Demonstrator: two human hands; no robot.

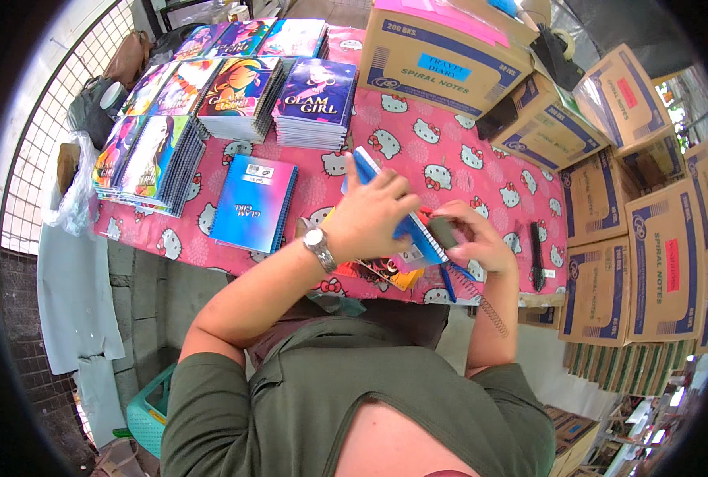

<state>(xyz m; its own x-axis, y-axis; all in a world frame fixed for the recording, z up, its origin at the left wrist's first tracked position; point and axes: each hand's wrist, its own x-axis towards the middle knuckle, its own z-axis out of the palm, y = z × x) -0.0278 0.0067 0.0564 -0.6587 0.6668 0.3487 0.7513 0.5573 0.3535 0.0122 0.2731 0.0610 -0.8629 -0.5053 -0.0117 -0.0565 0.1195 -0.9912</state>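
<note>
A blue spiral notebook (359, 161) stands tilted on its edge at the front of the table. My left hand (374, 213) is closed around it, thumb over its upper side. A loose coil (493, 316) hangs from the lower end of its spine, past my right wrist. At that end my right hand (481, 238) is curled beside the spine, next to a dark roundish object (443, 230) whose kind I cannot make out. Under my hands lies a yellow and red notebook cover (394, 273), partly hidden. To the left, a blue and pink notebook (252, 203) lies flat.
Stacks of spiral notebooks (314, 103) fill the table's far left. Cardboard boxes (449, 63) stand at the back, and more boxes (664, 262) are piled along the right. A black slim tool (537, 254) lies on the pink tablecloth (441, 151) near the right edge.
</note>
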